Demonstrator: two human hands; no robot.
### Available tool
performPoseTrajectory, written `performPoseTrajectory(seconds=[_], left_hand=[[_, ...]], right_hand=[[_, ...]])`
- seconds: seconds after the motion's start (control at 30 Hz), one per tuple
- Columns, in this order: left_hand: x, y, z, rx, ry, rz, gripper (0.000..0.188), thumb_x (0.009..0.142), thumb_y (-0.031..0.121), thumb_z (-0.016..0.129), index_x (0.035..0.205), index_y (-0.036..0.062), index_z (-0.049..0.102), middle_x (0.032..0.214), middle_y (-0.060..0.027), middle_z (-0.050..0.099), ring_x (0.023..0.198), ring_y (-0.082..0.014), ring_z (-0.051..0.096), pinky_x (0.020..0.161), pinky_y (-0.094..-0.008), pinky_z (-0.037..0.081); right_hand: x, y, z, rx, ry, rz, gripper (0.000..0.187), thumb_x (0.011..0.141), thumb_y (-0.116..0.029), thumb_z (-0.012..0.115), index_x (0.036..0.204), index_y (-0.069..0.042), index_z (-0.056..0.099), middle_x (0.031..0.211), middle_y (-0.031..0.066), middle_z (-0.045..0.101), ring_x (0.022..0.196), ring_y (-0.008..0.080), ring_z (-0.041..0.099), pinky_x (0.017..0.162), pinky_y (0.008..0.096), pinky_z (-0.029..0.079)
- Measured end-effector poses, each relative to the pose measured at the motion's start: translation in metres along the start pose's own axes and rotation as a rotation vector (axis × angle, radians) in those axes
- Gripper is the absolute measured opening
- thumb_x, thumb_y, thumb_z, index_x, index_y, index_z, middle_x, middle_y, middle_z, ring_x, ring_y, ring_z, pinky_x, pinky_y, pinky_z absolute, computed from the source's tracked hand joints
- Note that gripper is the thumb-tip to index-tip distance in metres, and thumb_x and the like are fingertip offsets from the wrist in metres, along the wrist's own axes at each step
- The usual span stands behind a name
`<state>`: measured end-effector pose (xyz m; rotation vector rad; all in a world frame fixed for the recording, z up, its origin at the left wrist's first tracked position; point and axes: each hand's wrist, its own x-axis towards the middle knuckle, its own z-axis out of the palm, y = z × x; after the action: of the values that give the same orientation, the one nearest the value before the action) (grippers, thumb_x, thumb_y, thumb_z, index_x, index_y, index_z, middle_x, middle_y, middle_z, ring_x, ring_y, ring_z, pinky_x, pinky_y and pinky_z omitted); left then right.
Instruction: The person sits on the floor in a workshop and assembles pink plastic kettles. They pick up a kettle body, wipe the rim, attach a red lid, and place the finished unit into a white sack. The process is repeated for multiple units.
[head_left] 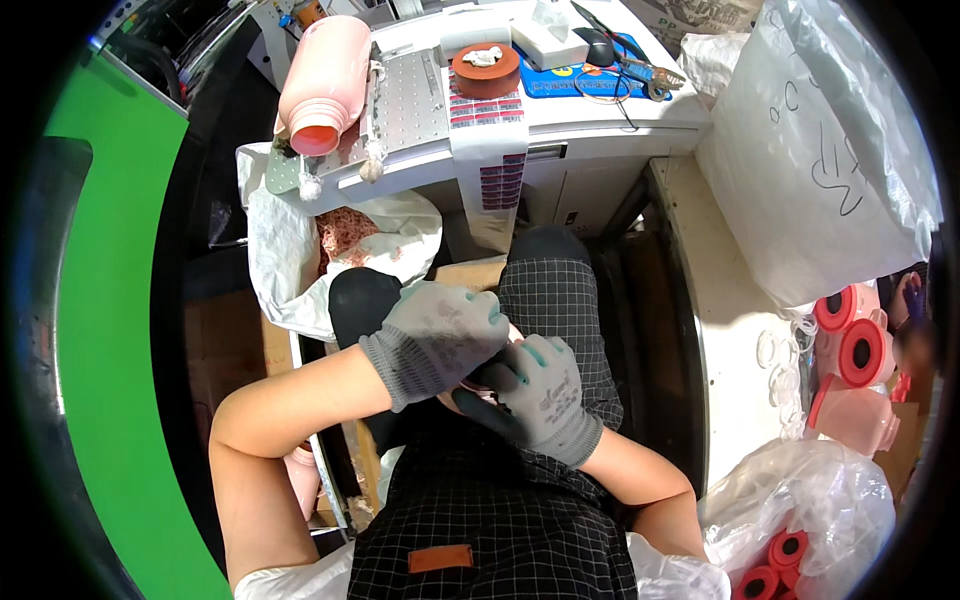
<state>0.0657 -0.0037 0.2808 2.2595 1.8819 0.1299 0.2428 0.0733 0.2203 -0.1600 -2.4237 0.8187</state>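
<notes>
Both hands wear grey knit gloves and meet over my lap. My left hand point(445, 330) is curled over a pink plastic object point(515, 335), of which only small parts show between the gloves. From the other side, my right hand point(545, 395) closes round the same object with its fingers bent. Its kind cannot be made out, since the gloves cover most of it. Beneath lies a black checked apron point(470, 530). Ahead on the worktop, a pink wide-mouthed bottle point(335, 75) lies on its side, mouth toward me.
On the white worktop are a brown tape roll point(485, 78), a label strip point(490, 150), a tissue box point(548, 45) and pliers point(650, 75). A white sack point(285, 260) with pink shavings sits below. At right stand a large white bag point(790, 170) and pink bottle parts point(860, 350).
</notes>
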Motion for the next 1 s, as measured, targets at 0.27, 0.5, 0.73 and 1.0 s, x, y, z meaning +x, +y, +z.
performPoseTrajectory(seconds=[0.27, 0.5, 0.73, 1.0], left_hand=[[-0.023, 0.033, 0.079, -0.364, 0.712, -0.166, 0.054, 0.085, 0.029, 0.082, 0.127, 0.0021, 0.061, 0.116, -0.0146, 0.07, 0.103, -0.0389, 0.069, 0.088, -0.0503, 0.056], [-0.014, 0.12, 0.138, -0.367, 0.59, 0.266, 0.055, 0.079, 0.046, 0.086, 0.121, 0.0137, 0.07, 0.128, -0.0113, 0.071, 0.123, -0.0283, 0.067, 0.1, -0.0458, 0.057], [-0.029, 0.05, 0.07, -0.505, 0.93, 0.08, 0.044, 0.09, 0.029, 0.077, 0.126, 0.0054, 0.064, 0.124, -0.0093, 0.069, 0.122, -0.0253, 0.064, 0.104, -0.0413, 0.053], [0.086, -0.164, 0.148, -1.254, 0.564, -1.151, 0.081, 0.086, 0.029, 0.086, 0.15, -0.0013, 0.046, 0.144, -0.0185, 0.054, 0.132, -0.024, 0.052, 0.108, -0.039, 0.045]], right_hand=[[-0.087, 0.028, -0.044, 0.142, 0.346, 0.326, 0.055, 0.07, -0.021, 0.095, 0.111, -0.005, 0.061, 0.103, 0.0093, 0.068, 0.07, 0.0182, 0.064, 0.065, 0.034, 0.053], [-0.123, 0.026, -0.064, 0.46, -0.003, 0.835, 0.096, 0.083, -0.021, 0.076, 0.163, 0.0, 0.026, 0.129, 0.022, 0.066, 0.117, 0.0279, 0.067, 0.102, 0.0405, 0.053], [-0.143, 0.046, -0.066, 0.968, 0.316, 1.032, 0.059, 0.094, -0.033, 0.075, 0.139, -0.001, 0.053, 0.123, 0.0103, 0.064, 0.108, 0.018, 0.063, 0.094, 0.0358, 0.054], [-0.14, 0.078, -0.086, 0.556, 0.792, 0.768, 0.063, 0.092, -0.026, 0.074, 0.14, 0.001, 0.045, 0.138, 0.0149, 0.051, 0.124, 0.0263, 0.054, 0.109, 0.0423, 0.045]])
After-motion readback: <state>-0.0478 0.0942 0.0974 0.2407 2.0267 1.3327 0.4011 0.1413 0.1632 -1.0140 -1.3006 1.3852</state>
